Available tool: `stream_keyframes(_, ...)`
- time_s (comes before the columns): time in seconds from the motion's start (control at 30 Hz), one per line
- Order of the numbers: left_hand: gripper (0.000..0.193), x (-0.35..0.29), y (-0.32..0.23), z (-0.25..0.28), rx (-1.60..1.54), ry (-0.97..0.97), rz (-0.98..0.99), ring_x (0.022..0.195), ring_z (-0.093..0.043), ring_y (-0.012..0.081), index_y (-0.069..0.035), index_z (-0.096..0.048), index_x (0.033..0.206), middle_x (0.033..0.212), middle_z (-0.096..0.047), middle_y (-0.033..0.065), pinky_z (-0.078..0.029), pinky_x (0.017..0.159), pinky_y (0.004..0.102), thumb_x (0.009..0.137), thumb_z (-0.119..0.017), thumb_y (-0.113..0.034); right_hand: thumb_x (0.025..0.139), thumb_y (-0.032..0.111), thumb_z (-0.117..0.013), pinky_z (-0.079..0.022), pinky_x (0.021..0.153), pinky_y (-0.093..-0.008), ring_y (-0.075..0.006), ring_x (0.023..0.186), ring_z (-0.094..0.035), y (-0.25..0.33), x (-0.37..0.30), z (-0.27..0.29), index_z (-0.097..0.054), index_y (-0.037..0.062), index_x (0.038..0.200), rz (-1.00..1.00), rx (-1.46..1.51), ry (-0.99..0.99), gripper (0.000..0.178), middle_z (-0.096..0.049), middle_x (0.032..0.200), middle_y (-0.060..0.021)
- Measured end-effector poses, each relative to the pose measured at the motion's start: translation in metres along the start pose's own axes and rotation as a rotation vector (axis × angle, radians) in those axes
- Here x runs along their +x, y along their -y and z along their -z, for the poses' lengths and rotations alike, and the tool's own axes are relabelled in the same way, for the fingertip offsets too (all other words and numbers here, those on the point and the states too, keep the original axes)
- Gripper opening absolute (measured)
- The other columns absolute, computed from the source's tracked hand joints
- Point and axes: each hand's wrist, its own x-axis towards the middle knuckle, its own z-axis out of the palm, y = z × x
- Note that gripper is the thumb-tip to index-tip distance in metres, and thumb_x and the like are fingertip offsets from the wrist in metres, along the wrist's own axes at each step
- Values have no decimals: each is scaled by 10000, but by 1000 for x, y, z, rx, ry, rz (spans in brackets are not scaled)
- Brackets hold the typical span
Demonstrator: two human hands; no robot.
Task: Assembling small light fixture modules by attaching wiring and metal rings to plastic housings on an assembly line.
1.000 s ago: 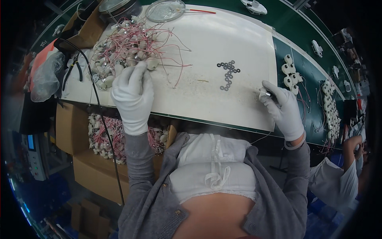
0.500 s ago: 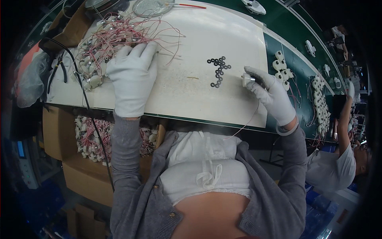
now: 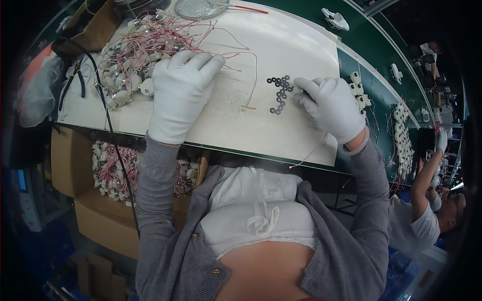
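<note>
Just R hand (image 3: 331,108) beside washers (image 3: 279,94).

A single head-worn fisheye camera looks steeply down, close over the white worktop (image 3: 281,125).

two gloved hands (image 3: 183,95), roughly twelve washers (image 3: 279,94)

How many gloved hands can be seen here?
3: the left hand on the wired parts, the right hand by the black rings, and a co-worker's raised hand far right. Others may be hidden.
</note>
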Motion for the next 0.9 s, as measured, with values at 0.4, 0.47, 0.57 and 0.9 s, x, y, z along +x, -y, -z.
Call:
stream_keyframes(0.4,392,-18,-18,10,-172,197,173,838,-715,283,-136,-702,1225,1107,-729,48,-583,687,419,845,-670,-44,909,238,-726,-508,719,-443,-318,718,-663,9,-26,30,-716,115,1107,13,-28,335,234,-710,812,-74)
stream_keyframes(0.47,407,-23,-28,24,-174,240,221,839,-715,298,-130,-699,1239,1130,-727,65,-584,704,428,845,-667,-31,912,253,-731,-473,667,-436,-316,710,-673,19,-48,42,-706,120,1102,39,16,392,232,-703,785,-72)
stream_keyframes(0.57,446,-38,-36,32,-179,252,291,863,-720,321,-126,-695,1273,1185,-723,91,-587,736,432,844,-664,-7,933,263,-715,-463,594,-427,-302,678,-676,29,-69,44,-681,93,942,62,-85,270,173,-648,696,-107)
stream_keyframes(0.9,458,-31,-21,10,-564,344,427,1143,-703,237,-49,-687,1338,1265,-726,129,-531,981,309,893,-673,57,1004,176,-639,-560,682,-454,-353,715,-714,4,-127,-2,-750,113,1149,-627,325,-24,193,-725,797,-174)
